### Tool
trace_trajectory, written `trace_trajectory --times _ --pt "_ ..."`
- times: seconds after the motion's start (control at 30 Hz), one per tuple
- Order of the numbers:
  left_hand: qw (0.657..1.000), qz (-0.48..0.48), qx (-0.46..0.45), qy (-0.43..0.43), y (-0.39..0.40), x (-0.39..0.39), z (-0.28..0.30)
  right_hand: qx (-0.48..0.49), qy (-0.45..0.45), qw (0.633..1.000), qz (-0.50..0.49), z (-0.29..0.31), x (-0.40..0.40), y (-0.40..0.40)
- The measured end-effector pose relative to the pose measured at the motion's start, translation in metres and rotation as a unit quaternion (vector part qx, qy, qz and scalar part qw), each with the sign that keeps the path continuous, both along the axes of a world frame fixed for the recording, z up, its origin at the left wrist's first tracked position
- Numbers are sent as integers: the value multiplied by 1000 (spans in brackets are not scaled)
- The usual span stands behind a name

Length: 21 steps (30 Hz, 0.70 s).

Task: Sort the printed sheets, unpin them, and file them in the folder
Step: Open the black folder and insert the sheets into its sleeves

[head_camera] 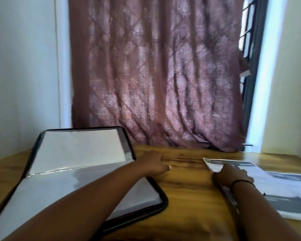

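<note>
The printed sheets (274, 185) are spread flat on the wooden table (186, 186), under and to the right of the right hand (233, 174). That hand is laid on the near-left corner of the top sheet, fingers bent down onto the paper; whether the sheet is pinched or only pressed cannot be told. A dark band (242, 183) is worn at its wrist. The folder (76, 180) is lying open under the left forearm, its black zipped edge showing and a white page held in its raised far half. The left hand (155, 164) is stretched past the folder's right edge onto bare wood, fingers relaxed, nothing grasped. Beyond both hands a patterned mauve curtain (156, 75) is hung, with a barred window (248, 40) at its right.
</note>
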State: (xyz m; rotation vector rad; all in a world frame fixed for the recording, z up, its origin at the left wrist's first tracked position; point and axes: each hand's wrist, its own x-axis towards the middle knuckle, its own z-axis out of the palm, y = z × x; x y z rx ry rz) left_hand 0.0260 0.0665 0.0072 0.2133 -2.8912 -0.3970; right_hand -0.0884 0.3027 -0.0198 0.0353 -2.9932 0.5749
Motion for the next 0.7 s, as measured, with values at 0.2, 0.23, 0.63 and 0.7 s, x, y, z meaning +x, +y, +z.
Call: trace_trajectory --times 0.2,0.23,0.63,0.7 --pt "961 -68 265 -29 75 -34 -26 10 1 1000 -18 -5 21 96" --pt "951 -64 303 -23 90 -40 -28 19 -10 1000 -10 -7 28 108" --pt "789 12 609 -76 209 -68 -23 78 21 994 81 -19 89 125" --pt "812 20 578 -75 208 -61 -21 66 17 993 99 -19 95 124"
